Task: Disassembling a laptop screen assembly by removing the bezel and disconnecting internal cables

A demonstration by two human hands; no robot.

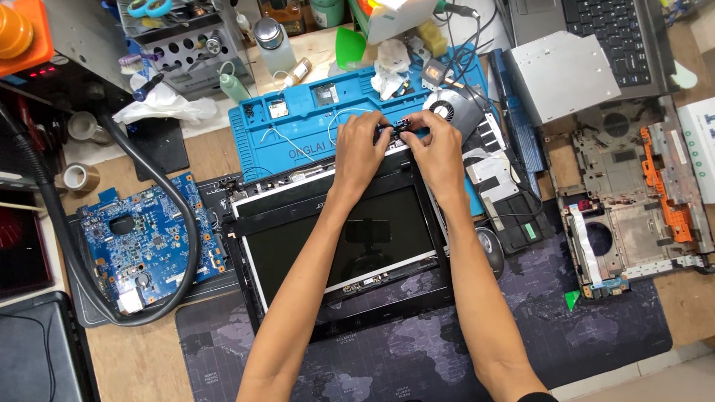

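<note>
A laptop screen panel [298, 246] with its black bezel lies flat before me on a dark map-print desk mat [387, 357]. Both my hands reach over its far edge. My left hand [359, 145] and my right hand [436, 149] pinch a small black part [395, 128] between their fingertips, just above the blue silicone work mat [298, 134]. Thin white wires run across the blue mat to the part. Whether the part is still joined to the screen's top edge is hidden by my fingers.
A blue motherboard [145, 242] lies at the left, ringed by a thick black hose [179, 216]. A stripped laptop base [633, 201] sits at right, a silver drive [562, 74] and a keyboard [611, 30] behind it. A cooling fan [454, 108], bottles and tissue crowd the back.
</note>
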